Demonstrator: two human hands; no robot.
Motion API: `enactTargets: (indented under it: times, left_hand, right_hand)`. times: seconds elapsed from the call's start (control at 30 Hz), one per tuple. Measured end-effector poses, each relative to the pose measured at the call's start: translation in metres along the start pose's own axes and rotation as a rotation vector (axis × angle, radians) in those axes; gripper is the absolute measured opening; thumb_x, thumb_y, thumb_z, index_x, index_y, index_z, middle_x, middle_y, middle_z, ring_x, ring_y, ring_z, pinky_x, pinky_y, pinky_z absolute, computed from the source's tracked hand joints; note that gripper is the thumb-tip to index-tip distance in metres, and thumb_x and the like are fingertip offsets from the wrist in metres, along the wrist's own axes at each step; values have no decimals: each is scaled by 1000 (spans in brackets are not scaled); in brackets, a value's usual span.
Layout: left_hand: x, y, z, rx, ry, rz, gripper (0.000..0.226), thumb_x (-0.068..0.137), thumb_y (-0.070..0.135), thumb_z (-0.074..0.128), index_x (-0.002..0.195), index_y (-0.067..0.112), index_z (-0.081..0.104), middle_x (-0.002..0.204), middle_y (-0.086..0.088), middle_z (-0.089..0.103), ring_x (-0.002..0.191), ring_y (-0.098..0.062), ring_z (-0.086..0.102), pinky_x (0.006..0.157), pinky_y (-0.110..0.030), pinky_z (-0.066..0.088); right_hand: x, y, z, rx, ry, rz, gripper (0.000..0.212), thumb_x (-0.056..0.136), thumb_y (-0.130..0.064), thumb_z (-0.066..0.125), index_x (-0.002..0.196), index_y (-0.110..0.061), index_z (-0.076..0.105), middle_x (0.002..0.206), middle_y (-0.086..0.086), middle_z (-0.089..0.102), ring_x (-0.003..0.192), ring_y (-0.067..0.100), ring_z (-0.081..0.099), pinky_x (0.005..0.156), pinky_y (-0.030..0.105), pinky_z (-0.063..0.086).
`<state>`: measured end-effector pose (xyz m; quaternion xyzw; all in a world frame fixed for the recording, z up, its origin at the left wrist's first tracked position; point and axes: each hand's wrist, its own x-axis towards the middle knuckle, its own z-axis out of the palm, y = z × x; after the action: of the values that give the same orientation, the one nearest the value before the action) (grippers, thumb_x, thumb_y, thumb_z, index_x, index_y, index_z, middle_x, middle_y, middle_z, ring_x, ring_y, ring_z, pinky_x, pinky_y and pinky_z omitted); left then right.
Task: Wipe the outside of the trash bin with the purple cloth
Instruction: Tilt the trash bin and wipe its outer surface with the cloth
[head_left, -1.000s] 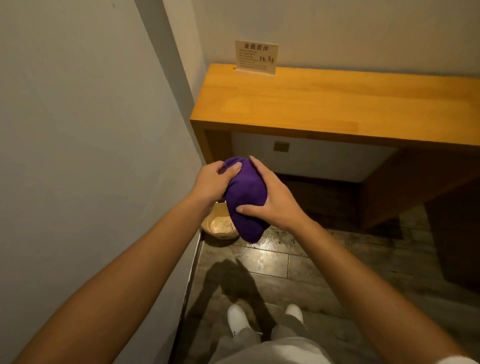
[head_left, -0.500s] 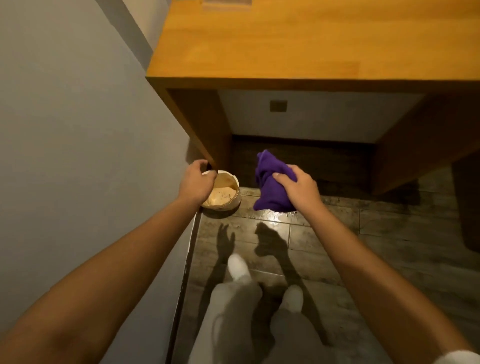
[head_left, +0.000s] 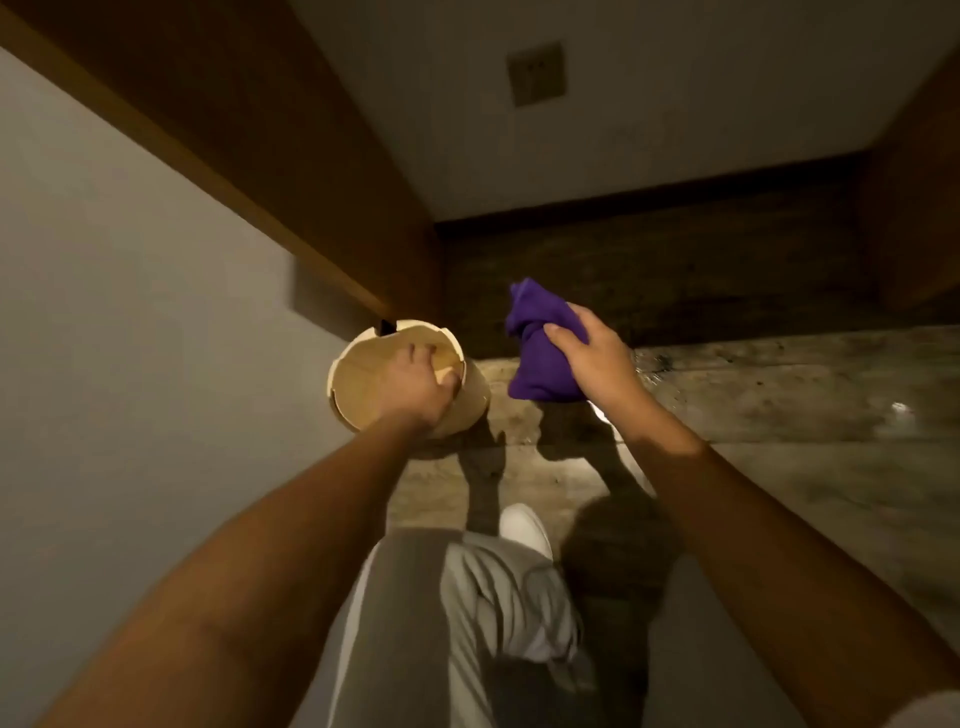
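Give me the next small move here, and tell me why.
Probably bring the cloth left onto the bin's outer wall. The left hand grips the rim, which should steady the bin, while the right hand holds the bunched cloth beside it, not yet touching. No wiping seems to have begun.

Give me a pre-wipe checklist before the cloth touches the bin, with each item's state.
1. Cloth in right hand: ok, bunched in its grip.
2. Left hand steadying bin: ok, fingers over the rim.
3. Cloth on bin's outside: not ok, still apart, to its right.
4. Room beside bin: ok on the right; wall close on the left.
5. Bin's outer dirt: cannot tell.
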<state>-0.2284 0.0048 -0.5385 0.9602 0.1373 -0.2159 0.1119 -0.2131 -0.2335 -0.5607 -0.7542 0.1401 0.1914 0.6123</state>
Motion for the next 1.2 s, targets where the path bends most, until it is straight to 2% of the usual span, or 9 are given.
enactTargets:
  times: [0.17, 0.27, 0.37, 0.47, 0.63, 0.73, 0.87, 1.0, 1.2]
  left_hand:
    - [63, -11, 73, 18, 1, -71, 67, 105, 53, 47, 155, 8, 43, 151, -18, 53, 132, -38, 54, 107, -45, 43]
    - [92, -28, 99, -180, -52, -160, 69, 104, 55, 50, 157, 13, 40, 150, -19, 55, 131, -38, 56, 92, -40, 43]
    - [116, -42, 107, -398, -164, -166, 74, 102, 53, 56, 161, 14, 33, 155, -19, 49, 135, -36, 52, 105, -43, 45]
    - [131, -37, 127, -472, -98, -152, 60, 107, 41, 53, 158, 12, 40, 149, -17, 52, 119, -28, 53, 97, -40, 43]
    - [106, -28, 117, -569, -43, -201, 42, 108, 26, 52, 145, 5, 56, 137, -20, 62, 123, -36, 59, 108, -48, 47]
    - [74, -33, 88, -719, -47, -173, 25, 107, 26, 52, 127, 15, 64, 127, -14, 64, 111, -31, 62, 92, -46, 54]
    - [43, -40, 88, -883, 15, -166, 27, 106, 25, 49, 124, 15, 68, 125, -13, 65, 114, -32, 63, 97, -48, 54]
    - [24, -27, 102, -960, 192, -175, 20, 98, 32, 52, 95, 22, 69, 105, -7, 67, 103, -29, 63, 85, -45, 51]
    - [16, 1, 123, -973, 51, -82, 19, 102, 27, 48, 102, 27, 67, 114, -3, 63, 104, -25, 58, 78, -36, 45]
  right_hand:
    - [71, 71, 32, 8, 48, -24, 47, 103, -49, 52, 146, -32, 48, 140, 4, 56, 123, 31, 55, 94, 42, 46]
    - [97, 103, 43, 57, 33, -46, 45, 102, -49, 53, 144, -32, 50, 138, 3, 57, 122, 30, 55, 98, 44, 48]
    - [105, 121, 51, 97, 4, -88, 42, 102, -48, 55, 140, -32, 54, 134, 2, 60, 121, 28, 57, 102, 47, 47]
    - [110, 135, 52, 130, -11, -119, 42, 101, -49, 55, 140, -33, 55, 135, 1, 60, 121, 28, 57, 103, 48, 47]
    - [106, 131, 41, 214, -33, -112, 36, 102, -48, 55, 133, -31, 59, 127, -2, 62, 112, 23, 60, 89, 38, 50]
    - [100, 105, 32, 210, -47, -172, 24, 102, -46, 54, 121, -32, 60, 116, -6, 64, 102, 17, 62, 74, 31, 47]
    - [106, 81, 20, 133, 37, -248, 11, 102, -46, 53, 111, -39, 56, 105, -16, 60, 94, 7, 60, 67, 25, 43]
    - [119, 108, 7, 68, 150, -175, 13, 104, -43, 51, 109, -33, 57, 105, -11, 61, 98, 12, 60, 70, 26, 43]
    - [121, 147, 13, 74, 160, -112, 24, 105, -48, 47, 118, -30, 58, 116, -3, 62, 107, 22, 61, 75, 32, 46]
